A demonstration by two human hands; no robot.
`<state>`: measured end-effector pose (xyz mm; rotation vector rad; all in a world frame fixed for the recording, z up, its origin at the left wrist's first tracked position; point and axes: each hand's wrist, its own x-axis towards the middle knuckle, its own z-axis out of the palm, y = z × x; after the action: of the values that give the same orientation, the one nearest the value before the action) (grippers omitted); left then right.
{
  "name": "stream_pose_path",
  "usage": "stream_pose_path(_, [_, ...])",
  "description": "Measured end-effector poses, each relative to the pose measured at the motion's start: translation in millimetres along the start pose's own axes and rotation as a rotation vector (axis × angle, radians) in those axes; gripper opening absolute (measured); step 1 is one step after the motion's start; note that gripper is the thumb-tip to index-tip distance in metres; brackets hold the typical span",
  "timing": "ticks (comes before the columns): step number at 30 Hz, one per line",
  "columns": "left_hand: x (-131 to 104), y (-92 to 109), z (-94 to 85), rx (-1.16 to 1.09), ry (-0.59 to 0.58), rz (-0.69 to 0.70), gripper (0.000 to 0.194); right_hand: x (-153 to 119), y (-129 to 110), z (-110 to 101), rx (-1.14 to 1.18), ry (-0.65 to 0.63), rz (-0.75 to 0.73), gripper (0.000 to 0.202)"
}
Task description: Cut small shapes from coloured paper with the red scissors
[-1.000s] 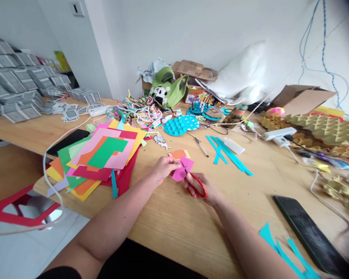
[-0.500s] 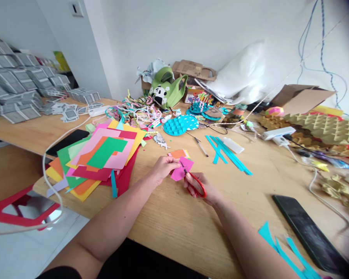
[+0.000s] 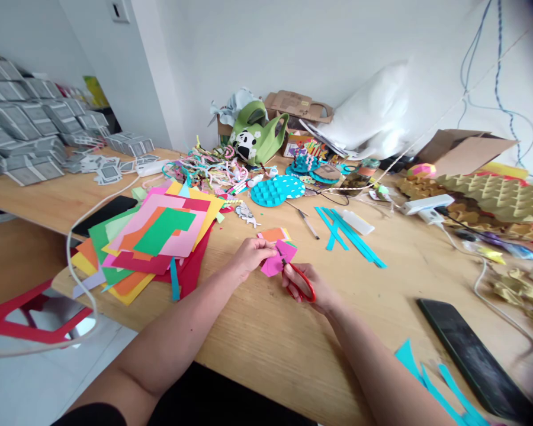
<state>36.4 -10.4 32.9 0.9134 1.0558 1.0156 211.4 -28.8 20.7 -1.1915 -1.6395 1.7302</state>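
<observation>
Between the fingers of my left hand (image 3: pixel 254 258) is a small magenta sheet of paper (image 3: pixel 273 266), pinched at its left side. My right hand (image 3: pixel 313 287) is closed round the red handles of a pair of scissors (image 3: pixel 308 284). The dark blades lie across the magenta paper, their tips close to my left fingertips. Just behind the paper, a little stack of orange and other coloured paper pieces (image 3: pixel 273 235) rests on the wooden table (image 3: pixel 249 331).
A pile of coloured paper (image 3: pixel 164 231) lies left. Blue strips (image 3: pixel 355 236), a pen (image 3: pixel 308 225) and blue discs (image 3: pixel 278 190) lie beyond my hands. At right are a black phone (image 3: pixel 471 355) and egg-tray cardboard (image 3: pixel 497 192). A green bag (image 3: pixel 260 133) stands behind.
The view has shifted very slightly. Both hands, the scissors and the magenta paper keep almost the same position, with the blades still across the paper.
</observation>
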Motion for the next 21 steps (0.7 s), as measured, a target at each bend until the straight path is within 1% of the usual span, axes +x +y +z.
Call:
stream_pose_path(11, [1.0,-1.1,-0.4,-0.01,0.005,-0.003,0.012,-0.7,-2.9,4.3,0.022,0.029,-0.012,0.055])
stream_pose_path(17, [-0.7,0.4,0.0,-0.04,-0.004,-0.019,0.013,-0.4,-1.6,3.7,0.017,0.031,-0.024,0.054])
stream_pose_path(21, [-1.8,2.1,1.6,-0.071,0.011,-0.028,0.015,-0.4,-2.2,3.9,0.015,0.047,-0.028,0.053])
